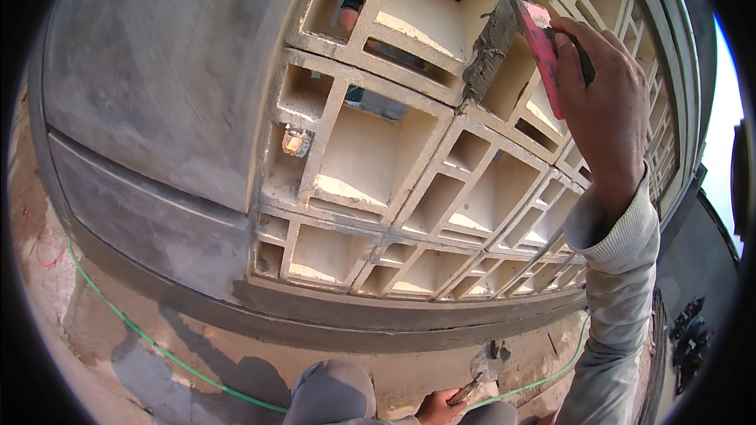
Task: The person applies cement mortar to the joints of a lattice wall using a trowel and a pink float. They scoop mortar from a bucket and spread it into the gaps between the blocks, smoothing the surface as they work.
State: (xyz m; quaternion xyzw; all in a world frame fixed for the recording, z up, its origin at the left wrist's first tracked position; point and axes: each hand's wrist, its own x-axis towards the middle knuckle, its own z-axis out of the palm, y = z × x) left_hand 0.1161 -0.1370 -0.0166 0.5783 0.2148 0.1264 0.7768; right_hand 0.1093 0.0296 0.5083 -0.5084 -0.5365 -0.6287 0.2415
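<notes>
My right hand (602, 71) is raised at the upper right, closed around the handle of a red float (543, 59). The float stands on edge against the pale breeze-block wall (461, 114), beside a thick band of wet grey mortar (504, 24) spread over a joint between blocks. Low down between my knees, my left hand (439, 408) is closed on the handle of a trowel (466, 390). Its blade appears to carry grey mortar (491, 360), though the blade's outline is hard to make out. Mortar smears show on the float's face.
Smooth grey plastered wall (157, 79) stands at the left, above a ledge (315, 315). Another person's hand (349, 19) shows through an upper block opening. A broken lump (296, 142) sits in one opening. A green hose (150, 340) crosses the ground. Dark objects (690, 338) lie far right.
</notes>
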